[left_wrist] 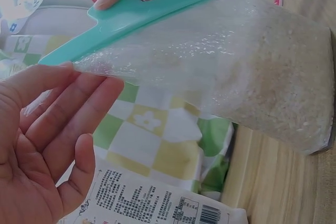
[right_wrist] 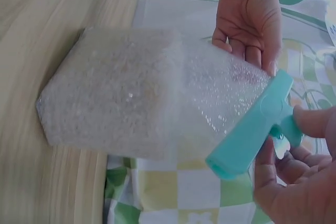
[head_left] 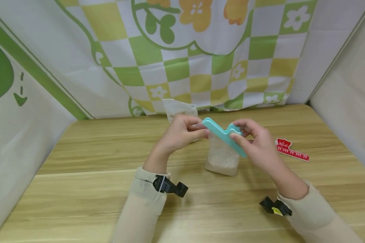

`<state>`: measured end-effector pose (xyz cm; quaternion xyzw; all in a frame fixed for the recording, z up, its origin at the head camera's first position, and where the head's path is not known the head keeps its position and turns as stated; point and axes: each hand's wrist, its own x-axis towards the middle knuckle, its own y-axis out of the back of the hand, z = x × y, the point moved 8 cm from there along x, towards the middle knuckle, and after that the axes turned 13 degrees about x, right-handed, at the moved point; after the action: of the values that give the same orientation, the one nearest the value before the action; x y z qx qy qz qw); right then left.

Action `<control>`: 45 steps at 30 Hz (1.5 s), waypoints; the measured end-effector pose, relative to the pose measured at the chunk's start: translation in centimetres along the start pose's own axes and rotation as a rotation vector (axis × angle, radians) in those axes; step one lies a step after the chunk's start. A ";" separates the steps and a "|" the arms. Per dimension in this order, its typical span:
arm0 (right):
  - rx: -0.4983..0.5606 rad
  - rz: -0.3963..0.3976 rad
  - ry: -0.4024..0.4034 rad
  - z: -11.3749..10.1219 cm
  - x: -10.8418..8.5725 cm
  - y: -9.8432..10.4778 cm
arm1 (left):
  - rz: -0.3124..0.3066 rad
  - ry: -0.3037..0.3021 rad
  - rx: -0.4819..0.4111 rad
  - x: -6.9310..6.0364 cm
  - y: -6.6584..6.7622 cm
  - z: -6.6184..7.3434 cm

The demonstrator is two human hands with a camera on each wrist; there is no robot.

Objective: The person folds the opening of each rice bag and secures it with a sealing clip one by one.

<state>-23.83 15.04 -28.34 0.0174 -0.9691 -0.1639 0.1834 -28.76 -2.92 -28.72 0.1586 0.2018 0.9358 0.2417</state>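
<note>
A clear plastic bag (head_left: pixel 223 160) of pale grains stands on the table, its top drawn up between both hands. Across that top lies a turquoise clip (head_left: pixel 220 132), slanting down to the right in the head view. My right hand (head_left: pixel 260 145) pinches the clip's handle between thumb and fingers. My left hand (head_left: pixel 182 133) pinches the bag's top corner at the clip's far end; in the left wrist view the thumb of the left hand (left_wrist: pixel 58 129) touches the clip's tip. The bag (right_wrist: pixel 115 93) hangs below the clip (right_wrist: pixel 252 129) in the right wrist view.
A red and white clip (head_left: pixel 292 150) lies on the table (head_left: pixel 94 199) to the right of my right hand. Behind my left hand stands a white printed packet (head_left: pixel 177 108). A checked cloth (head_left: pixel 176 69) hangs along the table's back edge.
</note>
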 end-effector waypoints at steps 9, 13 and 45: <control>-0.036 -0.165 -0.066 2.3 -0.2 0.0 | -0.116 0.041 -0.021 -0.3 -0.5 -1.1; -0.045 -0.221 -0.099 3.6 -0.5 0.2 | -0.193 0.044 0.058 -0.5 -0.6 -1.7; -0.086 -0.288 -0.106 6.6 -1.1 0.0 | -0.240 0.099 0.327 -0.6 -5.5 -5.4</control>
<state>-25.17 17.24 -34.57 0.1399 -0.9570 -0.2304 0.1069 -28.27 -0.47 -36.03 0.1245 0.3803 0.8615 0.3124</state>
